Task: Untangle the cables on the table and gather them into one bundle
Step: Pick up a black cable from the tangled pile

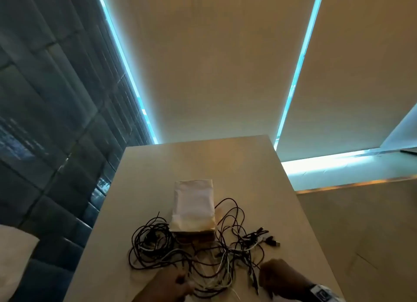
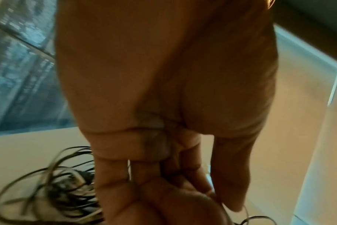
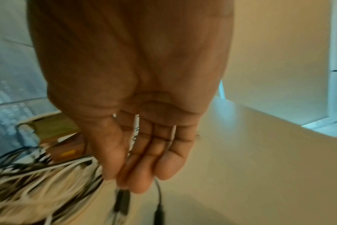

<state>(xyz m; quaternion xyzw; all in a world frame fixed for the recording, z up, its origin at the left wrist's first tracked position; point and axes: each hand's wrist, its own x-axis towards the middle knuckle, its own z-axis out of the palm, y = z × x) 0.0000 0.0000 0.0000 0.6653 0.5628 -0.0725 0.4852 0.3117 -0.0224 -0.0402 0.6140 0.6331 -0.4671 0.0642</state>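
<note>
Black and white cables (image 1: 198,254) lie in one loose tangle on the pale table (image 1: 225,161), filling the lower middle of the head view; the strands cross too often to count. At the tangle's right edge a cluster of dark plugs (image 1: 268,239) fans out. One white packet (image 1: 193,203) rests on a small stack at the far side of the tangle, with loops of cable on both its sides.

Two hands reach in from the bottom of the frame. The left hand (image 1: 168,287) is at the near left edge of the tangle; in the left wrist view its fingers (image 2: 164,197) are curled toward the palm and a thin dark strand (image 2: 246,216) runs out beside them, but blur hides whether they actually grip it. The right hand (image 1: 278,277) hovers at the near right edge. Its fingers (image 3: 140,164) hang almost straight and close together, tips just above two dark plug ends (image 3: 123,202), holding nothing visible.

Only the right wrist view shows the brown and green edges of the stack (image 3: 54,130) under the packet. Only the head view shows a band (image 1: 321,292) at the right wrist and the dark panelled wall (image 1: 45,98) at upper left.
</note>
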